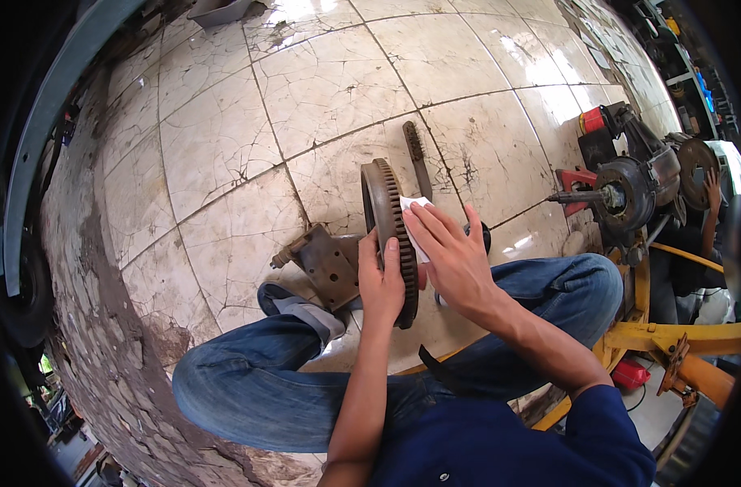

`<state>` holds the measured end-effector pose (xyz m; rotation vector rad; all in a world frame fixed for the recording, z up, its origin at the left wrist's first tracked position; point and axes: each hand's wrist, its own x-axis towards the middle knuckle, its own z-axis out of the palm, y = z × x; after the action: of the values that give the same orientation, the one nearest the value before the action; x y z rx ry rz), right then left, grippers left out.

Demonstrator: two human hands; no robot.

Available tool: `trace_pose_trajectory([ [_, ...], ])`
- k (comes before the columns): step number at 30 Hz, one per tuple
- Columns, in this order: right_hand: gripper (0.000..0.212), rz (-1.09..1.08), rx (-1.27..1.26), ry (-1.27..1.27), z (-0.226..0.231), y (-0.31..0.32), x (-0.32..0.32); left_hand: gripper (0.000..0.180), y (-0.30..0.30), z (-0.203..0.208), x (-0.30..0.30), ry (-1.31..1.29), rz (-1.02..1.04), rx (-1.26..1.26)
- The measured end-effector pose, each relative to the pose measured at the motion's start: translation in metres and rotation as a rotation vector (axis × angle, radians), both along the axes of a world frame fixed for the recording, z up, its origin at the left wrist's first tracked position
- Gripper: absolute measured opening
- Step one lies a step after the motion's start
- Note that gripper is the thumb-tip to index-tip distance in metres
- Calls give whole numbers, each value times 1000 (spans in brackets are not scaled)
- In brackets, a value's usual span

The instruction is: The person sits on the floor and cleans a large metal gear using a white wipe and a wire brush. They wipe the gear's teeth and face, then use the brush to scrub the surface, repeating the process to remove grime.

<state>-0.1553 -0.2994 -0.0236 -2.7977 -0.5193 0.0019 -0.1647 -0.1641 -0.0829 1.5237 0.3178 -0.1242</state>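
A heavy toothed flywheel (380, 191) stands on edge between my knees, its teeth facing right. My left hand (382, 280) grips its near left part, with the thumb over the rim. From the right, my right hand (458, 258) presses a white cloth or paper wipe (416, 229) against the toothed side, fingers lying over the wipe. Just beyond the flywheel, a wire brush (416, 154) lies on the tiles. To the left of my left hand sits a worn metal block with holes (328, 266), close to my shoe. The flywheel's right face is partly covered by my right hand.
Cracked, stained floor tiles (330, 81) spread ahead. On the right stands a greasy gearbox-like assembly (634, 183) with a shaft pointing toward me. Another person's hand (712, 191) rests by a round plate (695, 166) behind it. A yellow metal frame (671, 333) is near my right knee.
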Motion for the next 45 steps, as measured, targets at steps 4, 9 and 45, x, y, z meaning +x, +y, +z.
trace_pose_trajectory([
  [4,63,-20,-60,-50,-13,1,12,37,1,12,-1,67,-14,20],
  [9,61,22,-123,-61,-5,2,9,37,3,7,-4,25,-5,89],
  [45,57,97,-362,-62,-1,5,13,33,0,-10,-6,-73,-38,131],
])
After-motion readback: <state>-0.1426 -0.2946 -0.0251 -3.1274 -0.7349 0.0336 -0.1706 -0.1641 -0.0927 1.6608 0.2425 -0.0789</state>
